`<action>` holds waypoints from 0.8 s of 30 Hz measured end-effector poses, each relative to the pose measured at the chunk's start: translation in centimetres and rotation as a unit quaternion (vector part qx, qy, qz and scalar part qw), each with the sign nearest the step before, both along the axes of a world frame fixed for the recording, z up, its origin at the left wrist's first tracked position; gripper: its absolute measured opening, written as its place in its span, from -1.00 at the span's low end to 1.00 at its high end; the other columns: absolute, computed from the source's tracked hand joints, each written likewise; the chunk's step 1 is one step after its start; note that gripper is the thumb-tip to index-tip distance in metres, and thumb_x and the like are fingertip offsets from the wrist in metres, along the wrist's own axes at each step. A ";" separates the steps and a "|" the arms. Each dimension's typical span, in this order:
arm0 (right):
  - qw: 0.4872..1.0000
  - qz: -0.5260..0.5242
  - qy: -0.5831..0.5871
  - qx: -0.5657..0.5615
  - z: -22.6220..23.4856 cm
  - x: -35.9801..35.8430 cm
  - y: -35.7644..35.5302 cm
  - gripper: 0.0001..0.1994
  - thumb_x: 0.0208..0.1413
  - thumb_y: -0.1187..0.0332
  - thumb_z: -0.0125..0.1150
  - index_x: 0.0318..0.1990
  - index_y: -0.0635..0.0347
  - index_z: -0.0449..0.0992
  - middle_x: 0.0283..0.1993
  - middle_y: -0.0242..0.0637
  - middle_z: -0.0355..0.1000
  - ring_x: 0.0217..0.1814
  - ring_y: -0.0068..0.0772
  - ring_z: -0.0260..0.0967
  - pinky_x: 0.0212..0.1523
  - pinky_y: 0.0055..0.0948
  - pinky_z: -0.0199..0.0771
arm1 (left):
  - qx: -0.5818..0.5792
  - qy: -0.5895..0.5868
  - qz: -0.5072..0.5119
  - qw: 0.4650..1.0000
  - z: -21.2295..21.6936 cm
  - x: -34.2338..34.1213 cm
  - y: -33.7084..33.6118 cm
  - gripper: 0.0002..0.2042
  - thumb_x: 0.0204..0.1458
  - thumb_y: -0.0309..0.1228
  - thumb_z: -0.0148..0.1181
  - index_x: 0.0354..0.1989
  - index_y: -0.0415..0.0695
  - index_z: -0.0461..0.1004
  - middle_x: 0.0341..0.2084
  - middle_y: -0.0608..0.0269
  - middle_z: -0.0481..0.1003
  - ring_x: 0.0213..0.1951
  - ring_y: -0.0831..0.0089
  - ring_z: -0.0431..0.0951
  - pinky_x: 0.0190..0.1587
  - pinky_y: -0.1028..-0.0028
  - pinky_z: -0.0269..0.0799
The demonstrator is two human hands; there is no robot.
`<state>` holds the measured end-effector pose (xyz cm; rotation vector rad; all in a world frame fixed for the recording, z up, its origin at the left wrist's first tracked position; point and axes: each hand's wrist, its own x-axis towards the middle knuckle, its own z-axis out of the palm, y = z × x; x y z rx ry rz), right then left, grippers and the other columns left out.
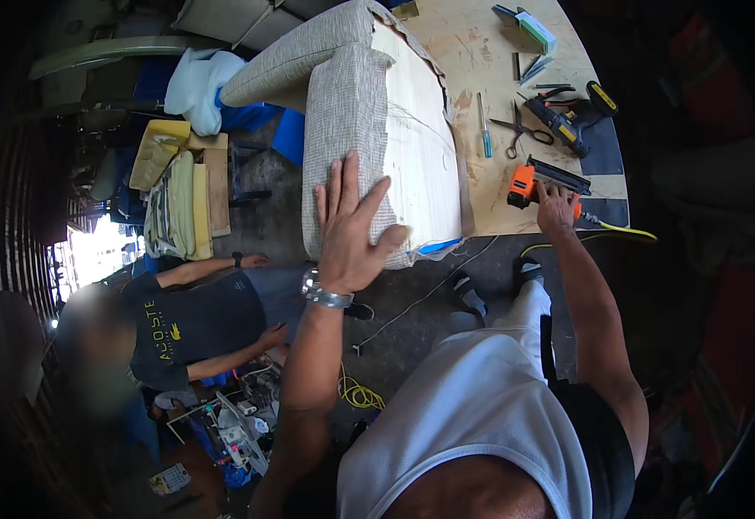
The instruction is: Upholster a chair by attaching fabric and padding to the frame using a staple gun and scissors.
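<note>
My left hand (353, 229) lies with its fingers spread on the grey woven fabric of an upholstered furniture piece (343, 104). The fabric ends in a rough edge along that piece, and beside it runs a bare pale panel (421, 164) with loose threads. On the table, my right hand (557, 210) is closed around the handle of an orange and black staple gun (523, 185). A yellow air hose (624, 229) leads off from the gun. The handle is mostly hidden under my fingers.
The wooden table (481, 52) bears a screwdriver (485, 130), scissors (520, 131), a cordless drill (559, 124), pliers and a green-white box (537, 31). Stacked foam pieces (179, 199) stand at left. Another person (200, 324) is close by on the left; a cord crosses the floor.
</note>
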<state>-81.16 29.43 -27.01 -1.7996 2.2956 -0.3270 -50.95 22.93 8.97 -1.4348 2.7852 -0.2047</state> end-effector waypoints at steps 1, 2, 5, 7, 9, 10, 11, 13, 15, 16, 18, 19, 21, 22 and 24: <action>0.999 -0.027 0.036 -0.011 1.1 1.1 0.5 -0.52 0.07 0.37 0.13 0.20 -0.04 0.38 0.09 -0.13 0.41 0.16 0.00 0.32 0.20 0.07 0.20 | 0.162 0.166 -0.035 0.972 1.3 1.6 -0.6 -0.05 0.09 0.41 -0.19 0.35 -0.28 0.21 0.43 -0.16 0.02 0.46 -0.02 -0.05 0.45 0.03 -0.33; 0.998 -0.028 -0.012 -0.050 1.9 2.2 0.1 -0.60 0.12 0.31 0.13 0.16 -0.03 0.42 0.05 -0.16 0.43 0.11 -0.04 0.36 0.14 0.00 0.28 | 0.317 0.324 -0.068 0.889 2.1 3.4 -1.5 -0.05 0.13 0.41 -0.31 0.39 -0.25 0.16 0.44 -0.09 0.02 0.47 0.03 -0.06 0.46 0.09 -0.35; 0.895 -0.003 -0.445 0.028 8.4 5.3 -2.4 -0.59 0.28 0.02 0.08 0.10 0.09 0.49 -0.11 -0.18 0.51 -0.07 -0.19 0.46 -0.04 -0.27 0.47 | 0.363 0.629 -0.008 0.687 2.1 8.3 -4.5 0.04 0.09 0.48 -0.51 0.42 -0.27 0.06 0.43 -0.07 0.05 0.48 0.12 -0.04 0.47 0.17 -0.33; 0.724 -0.041 -0.689 0.003 17.1 9.9 -2.1 -0.31 0.33 -0.18 -0.10 0.12 0.42 0.44 -0.10 -0.08 0.53 -0.12 -0.32 0.49 -0.07 -0.34 0.49 | 0.309 0.681 0.062 0.661 0.1 10.8 -6.6 0.06 0.08 0.49 -0.54 0.42 -0.31 0.03 0.43 -0.09 0.04 0.48 0.13 -0.05 0.48 0.20 -0.37; 0.670 -0.061 -0.739 0.039 24.2 13.2 -2.2 -0.31 0.31 -0.22 -0.10 0.10 0.36 0.45 -0.08 -0.13 0.52 -0.06 -0.37 0.47 -0.02 -0.33 0.47 | 0.332 0.649 0.061 0.682 -5.1 14.4 -9.6 0.09 0.05 0.52 -0.62 0.44 -0.27 0.02 0.47 0.02 -0.03 0.50 0.22 -0.12 0.46 0.21 -0.43; 0.667 -0.082 -0.739 0.057 26.9 14.1 -2.0 -0.30 0.30 -0.22 -0.08 0.10 0.39 0.44 -0.07 -0.12 0.52 -0.04 -0.38 0.47 0.00 -0.32 0.46 | 0.352 0.659 0.076 0.660 -7.0 13.6 -10.1 0.09 0.05 0.52 -0.65 0.44 -0.26 0.03 0.47 0.04 -0.01 0.49 0.26 -0.12 0.46 0.24 -0.44; 0.677 -0.099 -0.728 0.041 25.9 14.4 -2.8 -0.29 0.29 -0.22 -0.07 0.10 0.41 0.44 -0.05 -0.11 0.51 -0.01 -0.37 0.46 0.01 -0.32 0.46 | 0.382 0.691 0.070 0.610 -8.6 12.5 -10.6 0.07 0.07 0.50 -0.62 0.43 -0.26 0.04 0.46 0.05 0.01 0.48 0.25 -0.07 0.46 0.26 -0.37; 0.701 -0.108 -0.705 0.011 26.3 14.5 -3.8 -0.25 0.26 -0.26 -0.10 0.07 0.41 0.51 0.06 -0.11 0.47 0.07 -0.34 0.36 -0.03 -0.32 0.39 | 0.444 0.730 0.030 0.519 -10.7 9.6 -11.4 0.03 0.10 0.48 -0.54 0.44 -0.25 0.03 0.45 0.08 0.03 0.45 0.25 0.01 0.45 0.29 -0.23; 0.722 -0.178 -0.668 0.032 29.7 15.9 -4.0 -0.24 0.26 -0.22 -0.02 0.21 0.44 0.38 0.22 0.02 0.36 0.17 -0.23 0.34 0.11 -0.27 0.37 | 0.494 0.738 -0.032 0.459 -11.3 8.0 -11.9 -0.01 0.13 0.45 -0.42 0.46 -0.20 -0.02 0.46 0.13 -0.02 0.40 0.26 0.09 0.42 0.29 -0.06; 0.723 -0.203 -0.660 0.017 31.6 16.8 -3.3 -0.22 0.25 -0.21 0.01 0.25 0.46 0.34 0.27 0.07 0.31 0.23 -0.17 0.33 0.18 -0.24 0.34 | 0.504 0.738 -0.043 0.447 -11.3 7.1 -11.6 -0.01 0.13 0.45 -0.42 0.46 -0.20 -0.02 0.46 0.13 -0.02 0.40 0.26 0.09 0.42 0.29 -0.06; 0.700 -0.208 -0.683 0.038 30.2 16.9 -3.5 -0.20 0.26 -0.19 0.02 0.30 0.48 0.25 0.34 0.14 0.22 0.32 -0.06 0.26 0.29 -0.19 0.26 | 0.450 0.736 -0.035 0.505 -10.9 6.3 -10.5 -0.02 0.13 0.44 -0.44 0.47 -0.19 -0.05 0.47 0.13 -0.05 0.41 0.27 0.08 0.43 0.29 -0.07; 0.716 -0.224 -0.661 0.019 30.9 17.7 -3.2 -0.21 0.27 -0.18 0.01 0.31 0.48 0.24 0.34 0.14 0.22 0.33 -0.04 0.25 0.29 -0.17 0.25 | 0.451 0.723 -0.051 0.520 -9.5 6.0 -8.8 -0.06 0.19 0.39 -0.54 0.47 -0.21 -0.08 0.48 0.15 -0.09 0.46 0.29 -0.04 0.47 0.29 -0.19; 0.710 -0.241 -0.661 -0.026 30.8 18.7 -2.9 -0.24 0.29 -0.15 -0.04 0.29 0.48 0.27 0.33 0.15 0.25 0.35 0.00 0.22 0.29 -0.11 0.24 | 0.400 0.702 -0.074 0.584 -9.7 5.9 -7.5 -0.04 0.16 0.41 -0.58 0.47 -0.21 -0.07 0.49 0.13 -0.11 0.48 0.27 -0.09 0.48 0.28 -0.29; 0.708 -0.242 -0.663 -0.028 30.3 18.9 -2.9 -0.24 0.29 -0.15 -0.04 0.29 0.48 0.27 0.33 0.15 0.25 0.35 0.00 0.22 0.29 -0.11 0.24 | 0.341 0.676 -0.091 0.647 -9.8 6.2 -7.3 -0.02 0.14 0.43 -0.61 0.47 -0.20 -0.05 0.49 0.12 -0.12 0.49 0.25 -0.15 0.49 0.28 -0.39; 0.738 -0.248 -0.623 -0.072 28.8 19.1 -3.1 -0.29 0.30 -0.14 -0.07 0.22 0.45 0.38 0.28 0.15 0.31 0.33 0.02 0.24 0.26 -0.12 0.27 | 0.328 0.656 -0.114 0.670 -9.7 6.8 -7.4 -0.05 0.17 0.40 -0.63 0.47 -0.20 -0.04 0.50 0.14 -0.13 0.50 0.28 -0.17 0.49 0.27 -0.44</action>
